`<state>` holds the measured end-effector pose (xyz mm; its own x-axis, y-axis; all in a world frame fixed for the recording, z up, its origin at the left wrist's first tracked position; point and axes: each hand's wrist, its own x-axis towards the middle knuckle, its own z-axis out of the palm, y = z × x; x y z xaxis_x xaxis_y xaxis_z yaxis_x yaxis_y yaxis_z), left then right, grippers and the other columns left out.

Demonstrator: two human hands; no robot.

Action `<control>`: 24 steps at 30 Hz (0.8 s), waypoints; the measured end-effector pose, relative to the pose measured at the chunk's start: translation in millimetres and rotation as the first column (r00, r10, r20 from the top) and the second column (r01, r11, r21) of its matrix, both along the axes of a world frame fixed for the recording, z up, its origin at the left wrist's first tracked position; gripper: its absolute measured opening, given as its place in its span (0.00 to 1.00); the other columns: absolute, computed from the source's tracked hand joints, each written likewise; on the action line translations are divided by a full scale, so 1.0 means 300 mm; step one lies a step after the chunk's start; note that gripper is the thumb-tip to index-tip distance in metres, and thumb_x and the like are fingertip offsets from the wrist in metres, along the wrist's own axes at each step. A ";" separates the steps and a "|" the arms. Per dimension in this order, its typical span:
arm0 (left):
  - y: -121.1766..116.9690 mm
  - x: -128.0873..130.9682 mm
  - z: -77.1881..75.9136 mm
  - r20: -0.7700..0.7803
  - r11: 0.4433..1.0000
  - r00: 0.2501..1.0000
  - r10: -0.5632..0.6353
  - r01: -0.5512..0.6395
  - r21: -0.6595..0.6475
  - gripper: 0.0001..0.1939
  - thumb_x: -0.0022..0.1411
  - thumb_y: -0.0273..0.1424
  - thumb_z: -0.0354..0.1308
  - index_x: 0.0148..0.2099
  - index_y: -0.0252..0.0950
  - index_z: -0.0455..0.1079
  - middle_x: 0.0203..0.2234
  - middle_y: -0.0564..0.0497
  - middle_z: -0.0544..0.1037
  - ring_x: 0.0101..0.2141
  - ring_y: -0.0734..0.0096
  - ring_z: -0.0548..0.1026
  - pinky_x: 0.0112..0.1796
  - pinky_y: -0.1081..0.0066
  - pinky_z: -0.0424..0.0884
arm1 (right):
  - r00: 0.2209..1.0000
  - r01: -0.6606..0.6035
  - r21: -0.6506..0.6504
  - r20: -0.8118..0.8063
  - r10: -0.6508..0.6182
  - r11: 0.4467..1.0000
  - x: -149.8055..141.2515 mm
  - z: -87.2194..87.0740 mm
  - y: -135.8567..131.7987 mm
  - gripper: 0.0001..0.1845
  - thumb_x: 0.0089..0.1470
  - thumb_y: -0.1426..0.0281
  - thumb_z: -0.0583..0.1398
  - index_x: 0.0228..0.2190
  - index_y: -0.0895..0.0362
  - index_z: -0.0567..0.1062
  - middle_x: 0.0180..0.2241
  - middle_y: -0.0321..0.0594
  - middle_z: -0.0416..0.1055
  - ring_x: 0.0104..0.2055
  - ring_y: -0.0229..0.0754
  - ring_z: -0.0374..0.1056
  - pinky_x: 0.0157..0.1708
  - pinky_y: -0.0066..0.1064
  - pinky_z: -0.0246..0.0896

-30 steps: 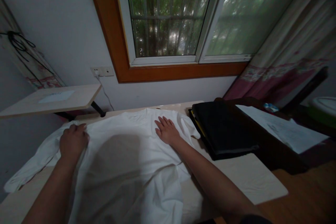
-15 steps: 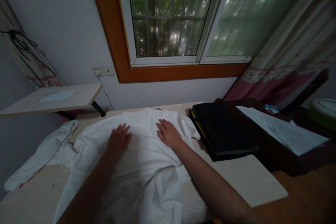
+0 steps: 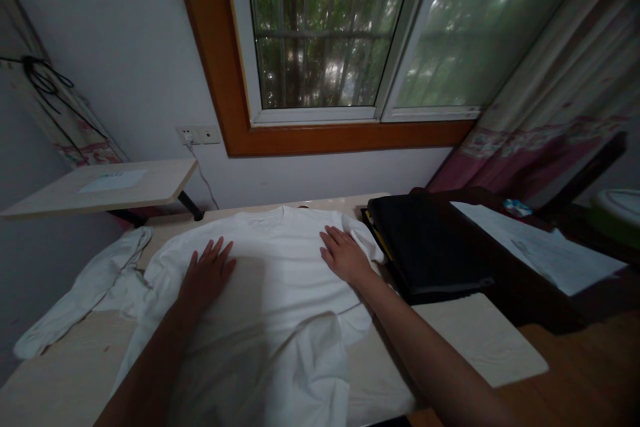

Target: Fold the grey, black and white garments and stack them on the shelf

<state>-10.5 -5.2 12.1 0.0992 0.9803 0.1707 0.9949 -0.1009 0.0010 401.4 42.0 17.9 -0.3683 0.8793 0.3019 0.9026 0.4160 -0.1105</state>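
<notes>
A white long-sleeved shirt [image 3: 280,287] lies spread over the light wooden table [image 3: 75,373], its collar toward the wall. One sleeve stretches out to the left, while folds gather across the lower right of the body. My left hand [image 3: 207,275] rests flat on the upper left of the shirt, fingers apart. On the upper right of the cloth lies my right hand [image 3: 346,255], also flat with its fingers stretched out. Neither hand grips the fabric.
A black folder [image 3: 425,247] sits at the table's right, close to the shirt. Beyond it, paper sheets [image 3: 535,247] lie on a dark surface. A small raised shelf [image 3: 165,180] stands at the back left, below a wall socket [image 3: 199,135]. The window [image 3: 330,33] is ahead.
My hands have slid apart over the shirt, the left one leftward and the right one rightward. The cloth of the chest looks smoother between them.
</notes>
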 end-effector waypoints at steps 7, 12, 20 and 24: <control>-0.016 0.006 -0.004 -0.050 1.000 0.999 -0.005 0.006 0.023 0.32 0.73 0.47 0.42 0.73 0.42 0.55 0.73 0.42 0.51 0.72 0.45 0.47 0.65 0.38 0.48 | 0.997 0.077 -0.053 -0.004 -0.078 0.996 -0.165 0.038 0.001 0.28 0.67 0.61 0.54 0.64 0.58 0.66 0.69 0.52 0.56 0.71 0.58 0.50 0.68 0.55 0.45; -0.014 0.003 -0.009 -0.030 1.000 1.000 -0.006 0.006 0.028 0.32 0.72 0.49 0.43 0.73 0.44 0.54 0.73 0.43 0.51 0.72 0.45 0.47 0.65 0.38 0.46 | 0.979 -0.201 -0.077 -0.035 0.198 0.977 -0.366 0.032 -0.056 0.32 0.69 0.54 0.51 0.67 0.56 0.62 0.71 0.48 0.52 0.73 0.55 0.47 0.69 0.53 0.45; -0.023 -0.008 -0.019 -0.075 0.998 0.997 -0.019 0.024 0.054 0.32 0.73 0.48 0.43 0.73 0.43 0.54 0.73 0.43 0.51 0.72 0.45 0.47 0.65 0.38 0.47 | 0.927 -0.369 -0.053 -0.101 0.362 0.928 -0.358 0.019 -0.136 0.29 0.68 0.57 0.53 0.65 0.54 0.65 0.70 0.47 0.55 0.72 0.52 0.49 0.70 0.51 0.44; -0.034 -0.016 -0.023 -0.074 0.999 0.997 0.009 -0.005 0.052 0.31 0.74 0.47 0.41 0.72 0.42 0.56 0.72 0.44 0.54 0.71 0.49 0.50 0.66 0.40 0.48 | 0.903 -0.409 -0.013 -0.153 0.403 0.912 -0.278 0.017 -0.165 0.26 0.66 0.61 0.56 0.63 0.55 0.69 0.67 0.47 0.61 0.70 0.51 0.54 0.68 0.48 0.50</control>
